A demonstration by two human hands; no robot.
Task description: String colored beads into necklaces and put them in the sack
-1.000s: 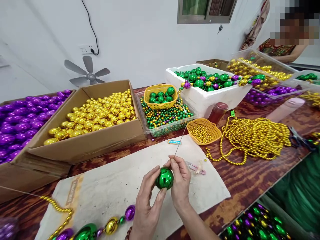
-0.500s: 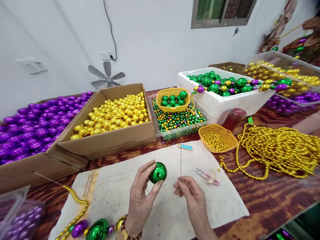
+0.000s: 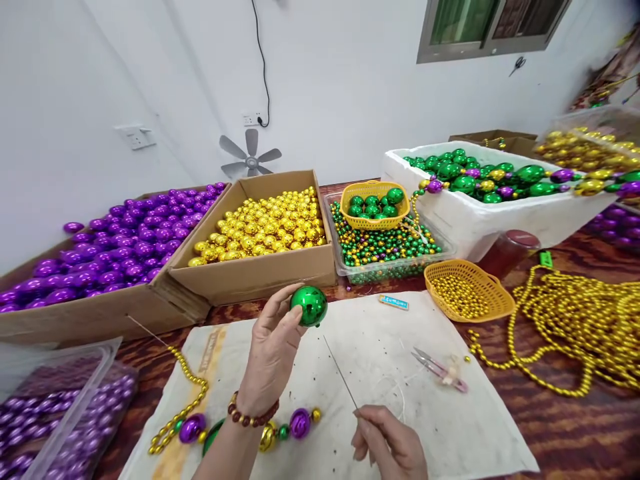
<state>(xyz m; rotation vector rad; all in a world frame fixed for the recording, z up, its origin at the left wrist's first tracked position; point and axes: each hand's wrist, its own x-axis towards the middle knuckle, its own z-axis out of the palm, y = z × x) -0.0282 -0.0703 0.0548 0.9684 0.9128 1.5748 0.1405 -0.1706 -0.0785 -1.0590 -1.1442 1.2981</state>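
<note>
My left hand [image 3: 274,350] is closed round a shiny green ball bead [image 3: 310,305], held up above the white cloth [image 3: 320,373]. Lower and to the right, the fingers of my right hand [image 3: 387,440] pinch a long thin needle [image 3: 341,375]. Its tip points up and left, just below the green bead and apart from it. A pale thread curls on the cloth near my right hand. Partly behind my left wrist lies a strung run of gold, green and purple beads [image 3: 300,423], continuing left into small gold beads [image 3: 200,387] with another thin needle at their end.
Boxes of purple balls [image 3: 135,240] and gold balls [image 3: 270,223] stand behind the cloth. Farther right are a yellow basket of green balls [image 3: 375,207], a white foam box [image 3: 480,230] and a basket of small gold beads [image 3: 460,293]. Pink-handled snips [image 3: 440,370] lie on the cloth.
My left hand has raised the green bead and turned it. The needle in my right hand has tipped from upright to slanting left. The view has shifted left.
</note>
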